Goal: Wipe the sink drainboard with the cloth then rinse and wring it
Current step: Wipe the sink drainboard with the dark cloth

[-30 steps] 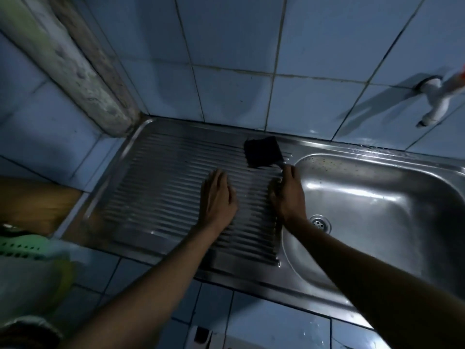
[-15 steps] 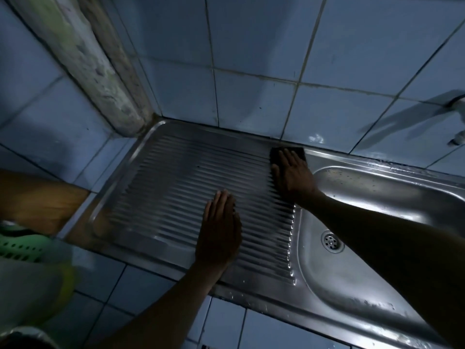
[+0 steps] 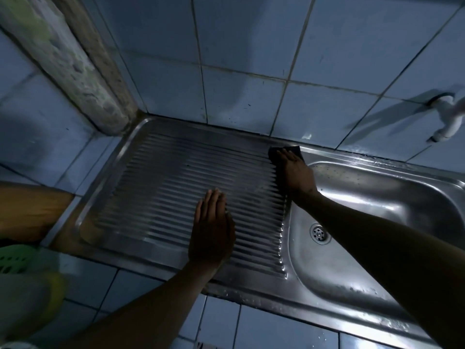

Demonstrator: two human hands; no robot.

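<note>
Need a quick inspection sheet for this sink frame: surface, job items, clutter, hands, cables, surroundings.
Surface: ribbed steel drainboard beside the sink basin; droplets on the basin's walls and rim.
Job's things: dark cloth at the drainboard's far right corner, mostly under the right hand.
Clutter: green perforated basket at the left edge, blurred.
Hands: right hand presses flat on the cloth; left hand rests flat on the ribs, holding nothing.
Cables: nothing seen.
Surroundings: pale tiled wall, white tap above the basin, rough pillar at the far left corner.
</note>
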